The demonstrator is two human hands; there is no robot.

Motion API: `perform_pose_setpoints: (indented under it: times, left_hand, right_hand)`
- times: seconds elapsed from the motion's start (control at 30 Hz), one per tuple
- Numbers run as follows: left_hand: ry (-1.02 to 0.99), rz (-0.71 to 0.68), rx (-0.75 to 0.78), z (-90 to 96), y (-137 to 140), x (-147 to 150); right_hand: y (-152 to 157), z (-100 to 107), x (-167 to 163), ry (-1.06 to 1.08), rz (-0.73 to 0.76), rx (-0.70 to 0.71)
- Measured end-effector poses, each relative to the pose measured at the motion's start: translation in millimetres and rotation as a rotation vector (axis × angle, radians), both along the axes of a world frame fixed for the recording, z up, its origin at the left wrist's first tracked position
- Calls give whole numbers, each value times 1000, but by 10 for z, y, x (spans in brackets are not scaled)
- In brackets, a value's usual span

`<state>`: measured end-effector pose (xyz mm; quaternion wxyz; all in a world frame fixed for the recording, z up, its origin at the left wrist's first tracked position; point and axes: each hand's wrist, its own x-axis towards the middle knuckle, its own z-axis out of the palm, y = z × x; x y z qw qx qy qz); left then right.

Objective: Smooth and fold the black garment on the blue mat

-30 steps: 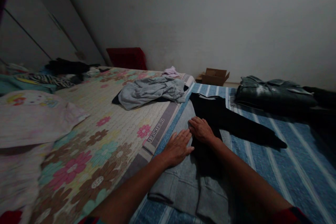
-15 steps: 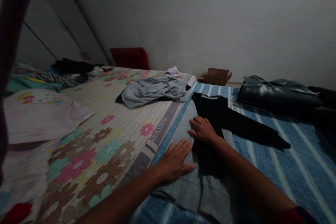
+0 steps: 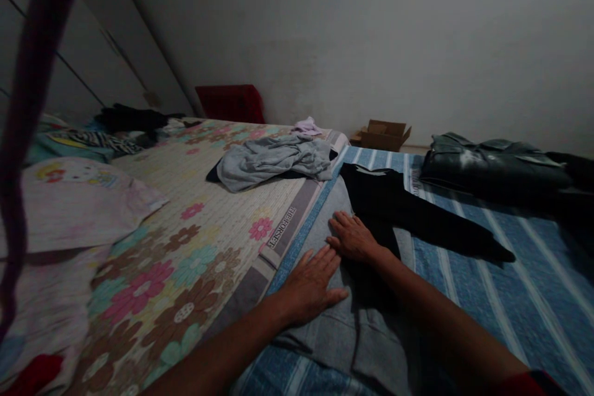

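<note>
Change: right hand (image 3: 352, 238) slid nearer the left hand (image 3: 310, 284).
Fingers: both flat, spread, gripping nothing, pressing grey garment (image 3: 343, 334).
Writing: "THE FORSET" on floral sheet (image 3: 283, 227), beyond left fingertips.

Dim, murky room; wide-angle edges bend, left side blurred.

**Bare forearms, a trace of red at the sleeve**

Two bare arms reach into view from the bottom edge, uncovered from wrist to well above the elbow. The left hand (image 3: 310, 284) and right hand (image 3: 352, 238) carry no rings, watch or gloves that the dim light lets one see. At the lower right corner, a dark red sleeve edge (image 3: 541, 380) with a dark trim band shows on the right arm.
</note>
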<state>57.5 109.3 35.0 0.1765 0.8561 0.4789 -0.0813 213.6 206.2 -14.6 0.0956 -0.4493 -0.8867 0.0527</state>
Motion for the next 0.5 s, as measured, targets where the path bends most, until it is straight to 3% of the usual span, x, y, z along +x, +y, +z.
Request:
perform_pose_setpoints:
  times: [0.17, 0.5]
  left_hand:
    - [22, -8, -17, 33, -177, -91]
    - [9, -60, 105, -151, -329, -235]
  right_hand:
    - [-18, -40, 22, 4, -3, -20]
    - [-107, 65, -43, 18, -2, -9]
